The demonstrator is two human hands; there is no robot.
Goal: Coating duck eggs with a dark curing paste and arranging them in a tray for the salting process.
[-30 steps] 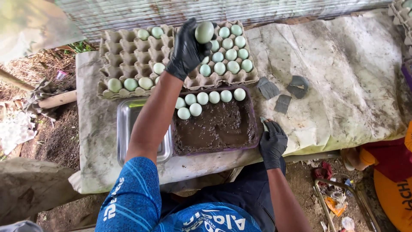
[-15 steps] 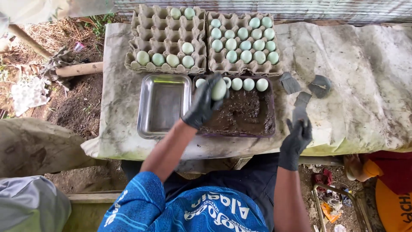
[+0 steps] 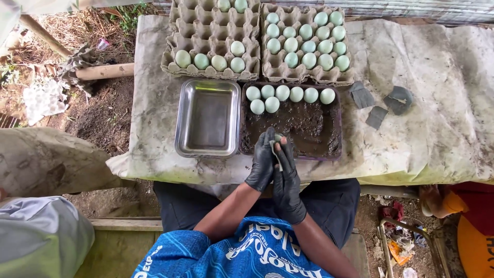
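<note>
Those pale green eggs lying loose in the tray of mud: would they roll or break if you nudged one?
The eggs are rounded, so one would probably roll, though the wet mud beside them might slow it. They likely crack easily, being thin-shelled things. Mud-smeared, one may slip in the gloved hands.

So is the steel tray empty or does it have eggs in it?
Empty. The steel tray shows only its bare bottom; the loose eggs lie in the mud tray beside it.
</note>
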